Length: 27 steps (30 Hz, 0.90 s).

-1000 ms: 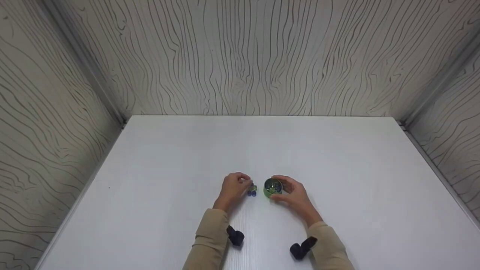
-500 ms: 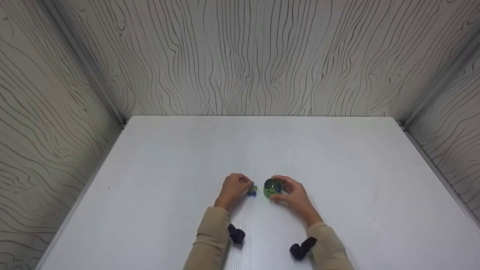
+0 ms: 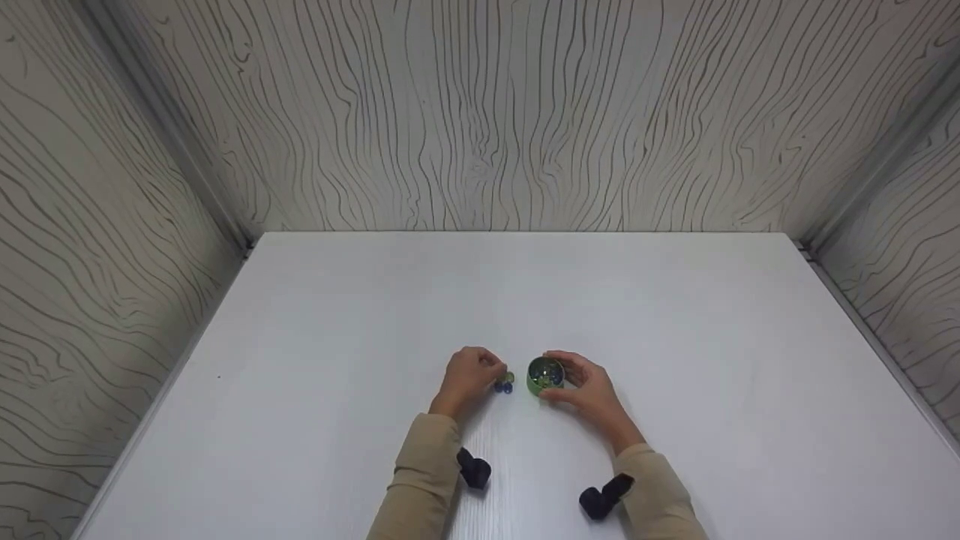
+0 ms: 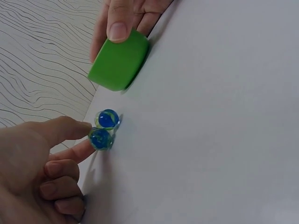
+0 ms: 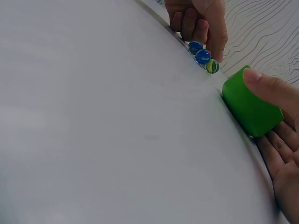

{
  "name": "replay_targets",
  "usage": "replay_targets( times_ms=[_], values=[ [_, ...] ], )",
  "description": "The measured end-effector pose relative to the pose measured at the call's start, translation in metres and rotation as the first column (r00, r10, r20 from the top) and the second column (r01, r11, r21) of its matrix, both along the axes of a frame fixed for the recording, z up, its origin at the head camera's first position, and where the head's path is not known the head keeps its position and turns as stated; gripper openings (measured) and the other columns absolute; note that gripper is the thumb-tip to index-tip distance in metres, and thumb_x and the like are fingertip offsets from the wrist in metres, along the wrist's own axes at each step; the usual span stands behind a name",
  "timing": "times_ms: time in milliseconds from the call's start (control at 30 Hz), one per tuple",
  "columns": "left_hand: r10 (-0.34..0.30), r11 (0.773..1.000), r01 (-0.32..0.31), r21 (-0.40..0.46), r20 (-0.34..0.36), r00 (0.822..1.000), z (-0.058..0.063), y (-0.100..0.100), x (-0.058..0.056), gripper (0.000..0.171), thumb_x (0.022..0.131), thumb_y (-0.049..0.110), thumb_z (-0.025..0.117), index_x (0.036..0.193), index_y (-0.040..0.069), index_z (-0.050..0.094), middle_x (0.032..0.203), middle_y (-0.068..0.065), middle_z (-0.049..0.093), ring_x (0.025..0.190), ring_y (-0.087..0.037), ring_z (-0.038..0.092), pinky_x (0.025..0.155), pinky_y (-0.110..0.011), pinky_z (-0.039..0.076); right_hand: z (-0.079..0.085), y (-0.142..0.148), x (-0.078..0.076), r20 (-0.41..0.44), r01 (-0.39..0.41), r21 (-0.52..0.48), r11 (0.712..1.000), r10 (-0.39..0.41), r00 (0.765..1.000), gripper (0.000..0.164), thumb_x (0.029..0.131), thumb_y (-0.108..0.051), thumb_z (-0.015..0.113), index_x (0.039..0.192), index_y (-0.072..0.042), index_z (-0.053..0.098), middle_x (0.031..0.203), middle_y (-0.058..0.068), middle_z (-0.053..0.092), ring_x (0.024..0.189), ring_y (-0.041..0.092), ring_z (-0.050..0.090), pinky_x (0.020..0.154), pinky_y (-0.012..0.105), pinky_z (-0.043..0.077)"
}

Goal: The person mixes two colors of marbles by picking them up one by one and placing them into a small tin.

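A small round green container (image 3: 535,384) stands on the white table, with several blue and green glass marbles (image 3: 545,373) inside. My right hand (image 3: 590,386) grips its side between thumb and fingers. In the right wrist view the thumb lies across the green wall (image 5: 252,109). Just left of the container, my left hand (image 3: 469,377) pinches at a small cluster of loose marbles (image 3: 508,388) with thumb and forefinger. Blue marbles (image 4: 100,138) show by those fingertips in the left wrist view; the pinched one is mostly hidden. The other left fingers are curled in.
A white table (image 3: 337,300) spreads around both hands. Wood-grain patterned walls (image 3: 480,112) enclose it at the back and sides. Black wrist mounts (image 3: 474,471) sit on both beige sleeves.
My left fingertips have shifted slightly right onto the marbles, covering a dark one visible a second ago. The right hand and container stay in place.
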<state>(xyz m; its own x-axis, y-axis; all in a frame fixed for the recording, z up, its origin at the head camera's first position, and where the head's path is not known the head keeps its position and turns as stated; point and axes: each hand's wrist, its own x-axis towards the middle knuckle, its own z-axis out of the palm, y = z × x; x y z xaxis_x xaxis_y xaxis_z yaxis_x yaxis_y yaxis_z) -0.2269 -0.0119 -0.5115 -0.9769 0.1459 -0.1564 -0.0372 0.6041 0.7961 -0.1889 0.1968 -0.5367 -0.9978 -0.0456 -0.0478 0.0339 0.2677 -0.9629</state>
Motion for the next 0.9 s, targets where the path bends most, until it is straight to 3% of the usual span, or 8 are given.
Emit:
replay_targets(
  times_ms=[333,600,900],
  values=[
    [0.02,1.0,-0.02,0.013,0.008,1.0,0.0008,0.0004,0.0008,0.017,0.088,0.02,0.064,0.094,0.005,0.071,0.095,-0.008,0.07,0.091,-0.019,0.061,0.094,-0.041,0.05,-0.0014,0.0002,-0.0005,0.005,-0.002,0.004,1.0,0.002,1.0,0.064,0.071,-0.013,0.083,0.129,-0.01,0.058,0.138,0.01,0.058,0.136,0.027,0.048,0.113,0.035,0.036],
    [0.015,1.0,-0.015,0.021,-0.002,1.0,0.0003,0.0001,0.0003,0.017,0.088,0.018,0.064,0.093,0.004,0.07,0.092,-0.008,0.07,0.088,-0.018,0.061,0.091,-0.04,0.05,-0.0015,-0.0004,-0.0005,-0.004,0.0,0.012,1.0,0.0,1.0,0.064,0.07,-0.014,0.084,0.129,-0.01,0.058,0.137,0.011,0.058,0.135,0.027,0.049,0.113,0.037,0.037],
    [0.068,0.996,-0.068,0.066,0.004,0.998,-0.0034,0.0016,-0.0002,0.018,0.092,0.022,0.063,0.095,0.005,0.069,0.097,-0.009,0.069,0.094,-0.019,0.062,0.094,-0.04,0.051,-0.0023,-0.0002,-0.0007,-0.015,-0.006,0.019,1.0,0.006,1.0,0.065,0.07,-0.016,0.084,0.129,-0.01,0.058,0.137,0.01,0.059,0.134,0.028,0.05,0.112,0.038,0.038]
  ],
)
